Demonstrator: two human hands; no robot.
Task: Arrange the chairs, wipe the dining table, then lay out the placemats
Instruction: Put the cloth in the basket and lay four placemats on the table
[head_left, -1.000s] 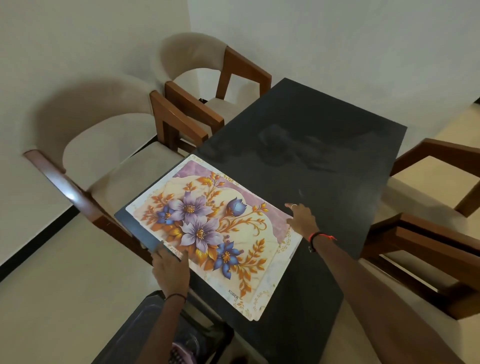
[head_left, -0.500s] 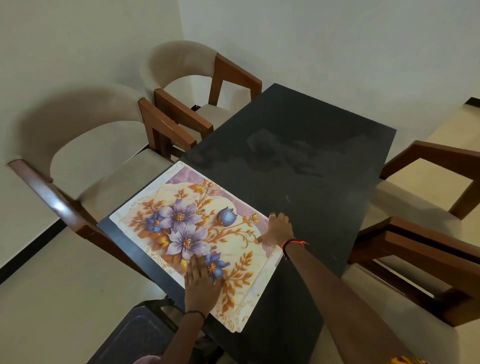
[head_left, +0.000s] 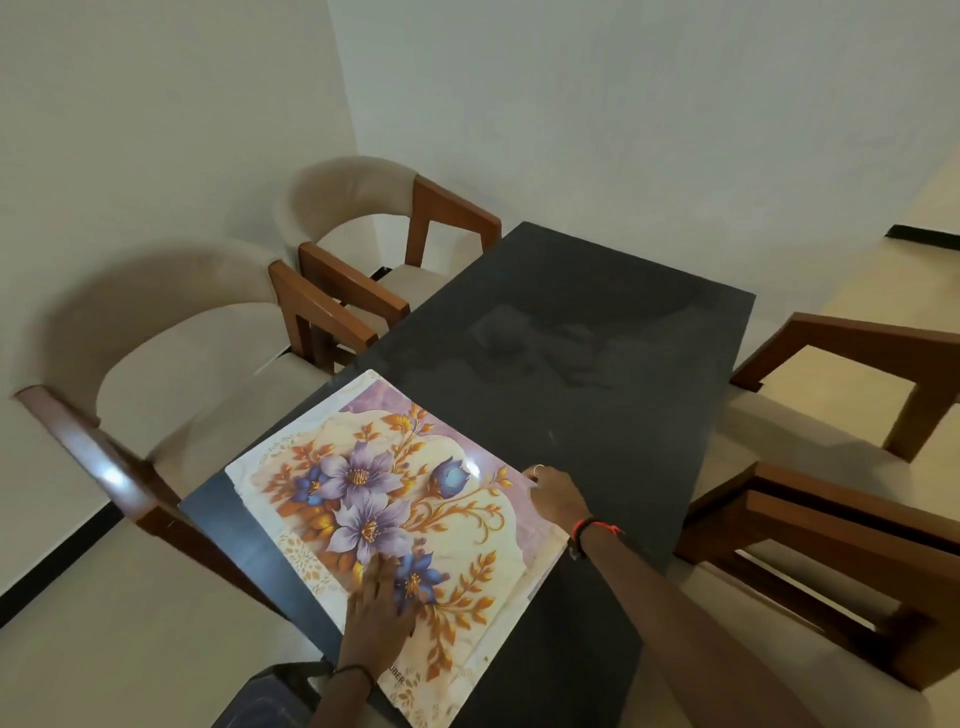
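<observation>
A floral placemat (head_left: 374, 499) with purple and blue flowers lies on the near left end of the dark dining table (head_left: 597, 338); its near corner hangs a little past the table edge. My left hand (head_left: 382, 597) rests flat on the mat near its front edge, fingers spread. My right hand (head_left: 553, 491) touches the mat's right edge with its fingertips; whether it pinches the edge I cannot tell.
Two cushioned wooden chairs, one near (head_left: 156, 374) and one far (head_left: 363, 218), stand along the table's left side by the wall. Two more wooden chairs, far (head_left: 852, 374) and near (head_left: 831, 561), stand on the right. A dark chair seat (head_left: 270, 696) sits below my left arm.
My left hand moved from the mat's near edge onto its surface and pressed flat. My right hand shifted onto the mat's right edge. The view rose, and the mat sits a little farther onto the table.
</observation>
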